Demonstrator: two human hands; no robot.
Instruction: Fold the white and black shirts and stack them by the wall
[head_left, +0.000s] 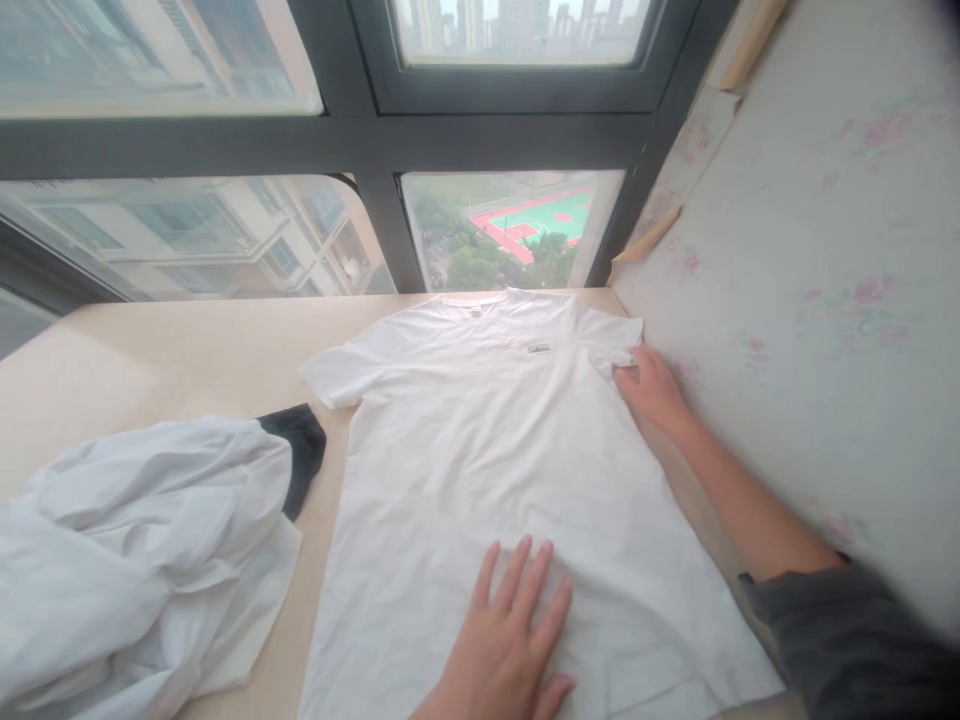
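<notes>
A white short-sleeved T-shirt lies spread out on a pale wooden surface, its collar toward the window. A small dark print marks its chest, and soft wrinkles run across the body. My left hand rests palm down on the lower middle of the shirt, fingers spread. At the far right, my right hand pinches the hem of the shirt's right-side sleeve, with the fingertips partly hidden by the cloth.
To the left lies a crumpled pile of white cloth with a black piece poking out. A dark window frame borders the far edge of the wooden surface. On the right rises a flowered wall with peeling paper.
</notes>
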